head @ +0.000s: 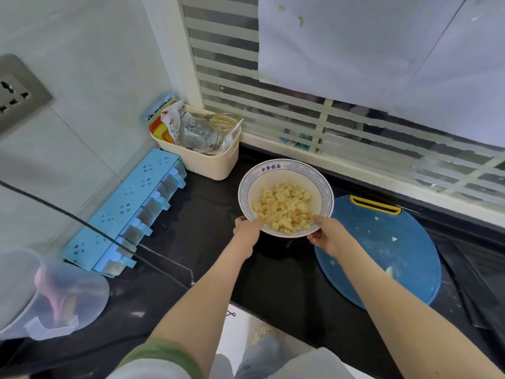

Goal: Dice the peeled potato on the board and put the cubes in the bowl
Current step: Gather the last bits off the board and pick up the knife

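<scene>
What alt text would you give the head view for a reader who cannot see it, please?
The left hand and right hand hold a blue-rimmed bowl of potato cubes at a black counter. The round blue cutting board to its right carries only small scraps; a blue condiment rack and cream basket stand left.

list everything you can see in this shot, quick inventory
bowl: one, white with blue patterned rim, left of the board
potato cubes: many, pale yellow, in the bowl
cutting board: one, blue, round, right on the counter
potato scraps: few, pale, on the board
basket: one, beige, back corner, holding packets
seasoning box: one, light blue, by the left wall
jug: one, clear, lower left
counter: one, black
left hand: grips the bowl's near rim
right hand: grips the bowl's near rim
</scene>
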